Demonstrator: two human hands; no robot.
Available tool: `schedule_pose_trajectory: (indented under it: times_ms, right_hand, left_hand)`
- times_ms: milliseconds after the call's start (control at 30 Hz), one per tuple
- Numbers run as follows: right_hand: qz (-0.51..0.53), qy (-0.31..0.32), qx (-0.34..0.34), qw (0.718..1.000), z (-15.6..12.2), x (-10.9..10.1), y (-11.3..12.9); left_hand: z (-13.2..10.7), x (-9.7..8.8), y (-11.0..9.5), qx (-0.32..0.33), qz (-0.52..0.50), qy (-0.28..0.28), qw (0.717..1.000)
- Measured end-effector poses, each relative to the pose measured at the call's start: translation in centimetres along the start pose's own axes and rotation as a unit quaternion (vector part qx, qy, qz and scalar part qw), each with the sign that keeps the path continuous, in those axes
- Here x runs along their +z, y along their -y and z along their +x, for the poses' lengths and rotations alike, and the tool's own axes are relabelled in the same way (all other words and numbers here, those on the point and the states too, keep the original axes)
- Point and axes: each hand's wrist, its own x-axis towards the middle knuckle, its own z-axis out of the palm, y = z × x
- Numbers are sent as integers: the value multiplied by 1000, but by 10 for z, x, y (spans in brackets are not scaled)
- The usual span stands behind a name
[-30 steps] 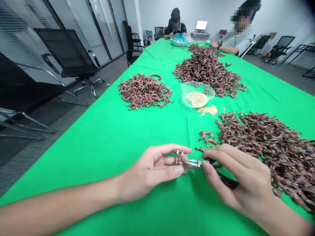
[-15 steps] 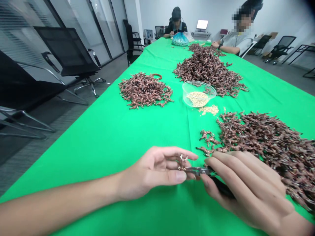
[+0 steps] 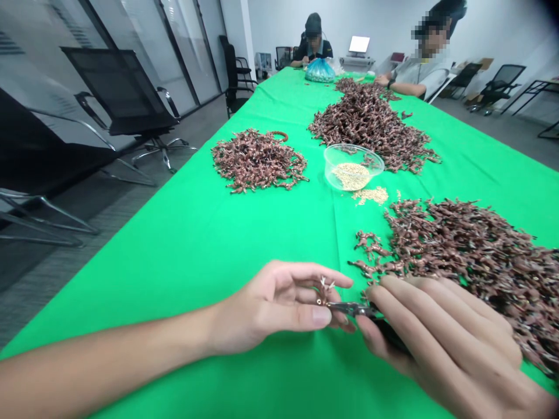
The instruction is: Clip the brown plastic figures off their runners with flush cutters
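Between the thumb and fingers of my left hand is a small brown animal figurine with pale, antler-like tips. A tiny gold ring shows at its lower edge. My right hand is closed around pliers with dark handles, mostly hidden by the palm. The pliers' narrow metal tip reaches the figurine beside my left thumb; whether it grips anything is too small to tell. Just beyond my right hand lies a large heap of similar brown figurines.
A clear plastic bowl holds small gold pieces, with more spilled beside it. Another figurine pile lies left, a bigger one behind. Two people sit at the far end near a blue bag. Green cloth covers the table.
My right hand and the pliers have shifted slightly to the right and down, with the tip still at the figurine. My left hand has hardly moved.
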Motion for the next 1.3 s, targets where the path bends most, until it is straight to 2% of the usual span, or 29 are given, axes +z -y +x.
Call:
schedule_pose_trajectory:
  times_ms: [100,200,267,333,400,467,533,633,800,867,933,1033,1133,1300]
  right_hand:
    - [3,8,-24,1000,0,-4,-1]
    - [13,20,-19,1000,0,-6,0]
    - [40,30,16,999,1,-5,0]
    - [111,67,85,988,3,-2,1]
    - [197,121,164,959,6,-1,1]
    - [243,164,209,933,9,0,1]
    - [229,171,221,933,12,-1,1]
    - [191,147,219,946,14,-1,0]
    - [232,160,240,929,11,1,-5]
    - [206,128,215,946,6,3,-7]
    - [158,83,163,970,1,4,-9]
    - [87,48,89,991,-1,2,-9]
    - [37,35,40,998,1,-2,-6]
    - [15,36,-3,999,4,-5,-4]
  left_hand:
    - [-2,1,-1,-7,11,-8,1000]
    - [-4,2,1,-6,53,-27,998]
    - [-4,2,3,3,79,-33,996]
    - [-4,1,6,11,98,-37,994]
    - [-3,1,8,16,121,-46,991]
    - [-2,0,9,21,151,-52,987]
    - [-1,1,10,26,182,-52,982]
    - [-1,1,9,35,206,-54,976]
    - [-1,3,5,16,142,-59,988]
    - [-1,3,4,9,106,-50,993]
    - [-1,3,3,11,79,-41,996]
    - [0,2,1,11,47,-30,998]
    - [1,2,0,9,19,-16,1000]
    - [0,2,-2,6,21,-7,1000]
